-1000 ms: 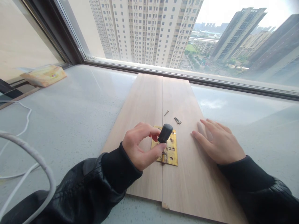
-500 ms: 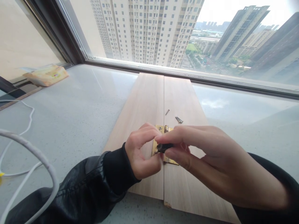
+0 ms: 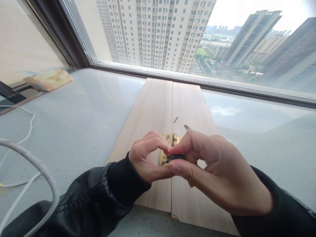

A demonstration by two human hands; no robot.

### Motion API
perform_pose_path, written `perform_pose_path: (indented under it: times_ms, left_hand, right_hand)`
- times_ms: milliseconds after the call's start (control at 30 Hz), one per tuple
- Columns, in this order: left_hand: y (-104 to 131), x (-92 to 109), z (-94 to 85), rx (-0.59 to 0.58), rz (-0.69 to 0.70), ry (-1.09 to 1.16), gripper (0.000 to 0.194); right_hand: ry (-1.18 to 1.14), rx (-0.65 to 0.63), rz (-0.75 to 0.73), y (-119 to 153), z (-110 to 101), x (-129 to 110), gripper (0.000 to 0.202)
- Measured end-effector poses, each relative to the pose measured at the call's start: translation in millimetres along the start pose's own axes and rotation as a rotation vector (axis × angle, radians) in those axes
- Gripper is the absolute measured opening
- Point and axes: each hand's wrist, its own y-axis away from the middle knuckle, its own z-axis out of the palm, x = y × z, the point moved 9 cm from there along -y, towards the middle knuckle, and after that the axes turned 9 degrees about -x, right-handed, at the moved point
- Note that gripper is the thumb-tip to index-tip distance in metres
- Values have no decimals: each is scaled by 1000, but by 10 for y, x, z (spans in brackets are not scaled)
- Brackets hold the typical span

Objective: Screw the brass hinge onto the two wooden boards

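Observation:
Two pale wooden boards [image 3: 153, 108] lie side by side, with a brass hinge [image 3: 167, 137] across their seam. My right hand [image 3: 209, 164] pinches a short black-handled tool [image 3: 177, 157] between thumb and finger, over the hinge. The tool's tip is hard to make out. My left hand [image 3: 148, 156] curves round the hinge's left side, its fingertips close to the tool; whether they hold anything is hidden. One screw [image 3: 176, 119] lies beyond the hinge on the right board. More screws [image 3: 187, 127] lie beside my right hand, partly covered by it.
A white cable [image 3: 44, 164] loops at the left. A soft tissue pack [image 3: 49, 80] rests by the window frame at the far left. The boards lie on a speckled pale sill [image 3: 93, 108], their far ends near the window.
My right hand has turned at the wrist, its forearm lower and further left, and now covers part of the screws. The black tool stays in its pinch. The view has shifted slightly.

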Motion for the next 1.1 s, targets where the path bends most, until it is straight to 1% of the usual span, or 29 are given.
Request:
perform_pose_path:
  times_ms: [67, 133, 167, 233, 267, 300, 333, 367, 400, 433, 500, 567, 633, 733, 867, 1000, 1100]
  left_hand:
    - [-4, 40, -3, 3, 53, 7, 21]
    - [-15, 57, 14, -12, 69, 9, 17]
    - [-23, 64, 31, -29, 71, 1, 15]
    - [-42, 78, 64, -64, 72, -24, 13]
    - [-49, 86, 70, -72, 76, -34, 12]
    - [-55, 91, 70, -74, 79, -39, 12]
    - [-59, 90, 65, -73, 77, -41, 12]
    - [-61, 83, 61, -71, 70, -40, 12]
    - [-62, 71, 61, -74, 61, -36, 13]
    - [-62, 56, 67, -82, 52, -30, 13]
    - [-59, 24, 97, -113, 41, -18, 15]
    - [-51, 6, 152, -165, 60, 13, 15]
    - [-37, -11, 201, -208, 85, 56, 17]
    - [-23, -61, 198, -196, 70, 73, 21]
    - [-26, -95, 150, -164, 6, 2, 23]
    - [-30, -81, 103, -128, -21, -8, 21]
    - [-21, -97, 109, -134, -52, -21, 21]
  right_hand:
    - [20, 37, 19, 2, -8, -14, 15]
    - [8, 68, 40, -6, -58, 10, 21]
    - [2, 84, 40, -13, -107, 33, 24]
    - [18, 172, 39, -11, -297, 130, 31]
    - [61, 268, 43, 11, -448, 202, 34]
    - [132, 418, 104, 71, -639, 326, 39]
    - [175, 517, 154, 120, -777, 459, 40]
    - [241, 609, 213, 175, -892, 593, 39]
    - [313, 649, 274, 204, -952, 733, 34]
    - [358, 657, 309, 210, -969, 864, 27]
    - [445, 620, 340, 182, -915, 1077, 20]
    - [510, 556, 344, 136, -804, 1220, 19]
    - [549, 510, 350, 112, -714, 1305, 20]
    - [591, 451, 353, 95, -647, 1353, 17]
    - [657, 385, 328, 78, -624, 1368, 12]
    - [727, 343, 298, 68, -601, 1377, 16]
    - [786, 323, 292, 68, -564, 1342, 19]
